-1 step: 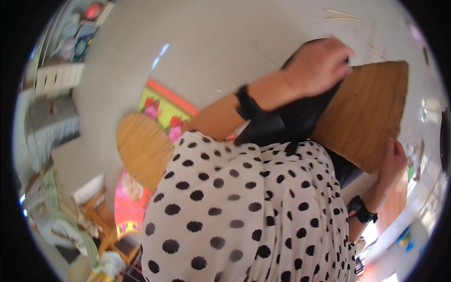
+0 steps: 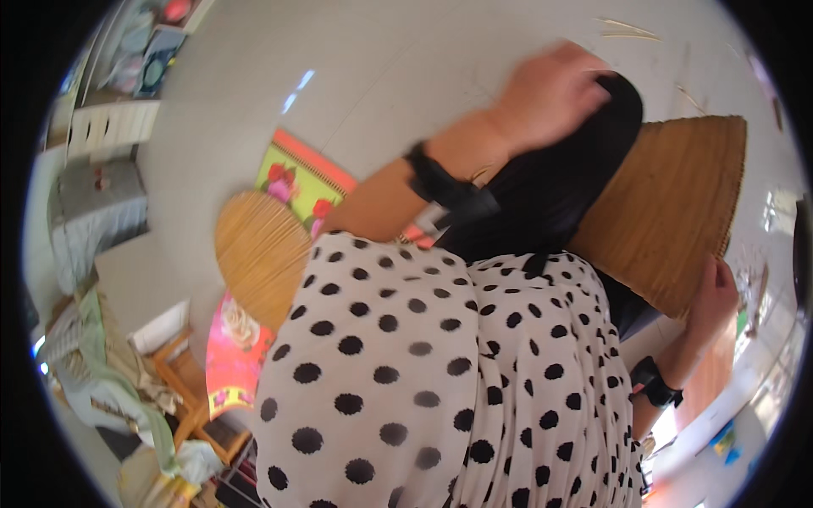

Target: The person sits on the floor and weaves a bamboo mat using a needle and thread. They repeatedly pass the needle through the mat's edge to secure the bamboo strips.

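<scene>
A brown, finely ribbed fan-shaped panel (image 2: 669, 203), seemingly of straw or thin strips, leans beside my black-clad right knee (image 2: 584, 161). My right hand (image 2: 716, 292) is closed at its lower right corner, fingers pinching the rough edge. Above the knee, my left hand (image 2: 555, 97) is raised with bent fingers, smeared by motion; whether it holds anything cannot be made out. Left of my lap lies a paler, oval ribbed piece (image 2: 262, 254), partly covered by my dotted white clothing (image 2: 381, 372). Both wrists carry black bands.
Under the oval piece is a flowered green, pink and red mat or cover (image 2: 296, 173). Thin pale strips (image 2: 627, 32) lie on the grey tiled floor (image 2: 406, 68). A cloth-covered box (image 2: 102, 199), shelves and a wooden chair (image 2: 182, 364) heaped with cloth stand at the left.
My left hand has moved up and left, off the knee's edge near the panel. My right hand stays at the panel's corner. The whole view has shifted slightly.
</scene>
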### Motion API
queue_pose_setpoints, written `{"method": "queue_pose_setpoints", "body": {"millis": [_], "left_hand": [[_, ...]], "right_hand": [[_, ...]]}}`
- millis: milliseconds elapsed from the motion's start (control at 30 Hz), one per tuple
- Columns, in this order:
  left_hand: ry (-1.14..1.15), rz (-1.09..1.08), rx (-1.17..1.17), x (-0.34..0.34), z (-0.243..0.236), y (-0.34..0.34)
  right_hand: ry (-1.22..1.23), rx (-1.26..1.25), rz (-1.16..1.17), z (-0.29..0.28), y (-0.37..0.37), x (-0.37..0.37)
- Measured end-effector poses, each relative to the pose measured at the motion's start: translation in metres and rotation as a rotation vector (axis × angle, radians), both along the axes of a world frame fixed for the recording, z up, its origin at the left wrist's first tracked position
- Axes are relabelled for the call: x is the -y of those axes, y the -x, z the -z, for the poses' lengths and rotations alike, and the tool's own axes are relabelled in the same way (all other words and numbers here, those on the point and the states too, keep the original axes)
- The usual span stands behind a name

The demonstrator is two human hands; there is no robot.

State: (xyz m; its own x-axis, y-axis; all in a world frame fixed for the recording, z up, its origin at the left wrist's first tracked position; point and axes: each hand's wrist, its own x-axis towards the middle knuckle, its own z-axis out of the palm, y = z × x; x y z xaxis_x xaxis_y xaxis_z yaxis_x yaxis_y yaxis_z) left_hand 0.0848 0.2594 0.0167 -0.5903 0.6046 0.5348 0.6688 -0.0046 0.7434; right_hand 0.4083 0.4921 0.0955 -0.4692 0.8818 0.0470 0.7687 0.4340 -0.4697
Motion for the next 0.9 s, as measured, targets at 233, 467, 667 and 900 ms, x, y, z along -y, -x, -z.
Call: {"method": "queue_pose_setpoints", "body": {"millis": [233,467,667,900], "left_hand": [[1.305,-0.437,0.186,0.297,0.176,0.076],[1.629,-0.192,0.527,0.348,0.299,-0.054],[1.268,-0.409,0.619,0.358,0.328,-0.096],[0.122,-0.151,1.428,0.317,0.206,0.025]], "right_hand": [[0.009,0.02,-0.04,0.004,0.001,-0.008],[-0.038,0.027,-0.025,-0.002,0.003,0.012],[-0.01,-0.001,-0.047,0.003,0.006,0.021],[-0.152,0.053,-0.073,-0.001,0.018,0.051]]}}
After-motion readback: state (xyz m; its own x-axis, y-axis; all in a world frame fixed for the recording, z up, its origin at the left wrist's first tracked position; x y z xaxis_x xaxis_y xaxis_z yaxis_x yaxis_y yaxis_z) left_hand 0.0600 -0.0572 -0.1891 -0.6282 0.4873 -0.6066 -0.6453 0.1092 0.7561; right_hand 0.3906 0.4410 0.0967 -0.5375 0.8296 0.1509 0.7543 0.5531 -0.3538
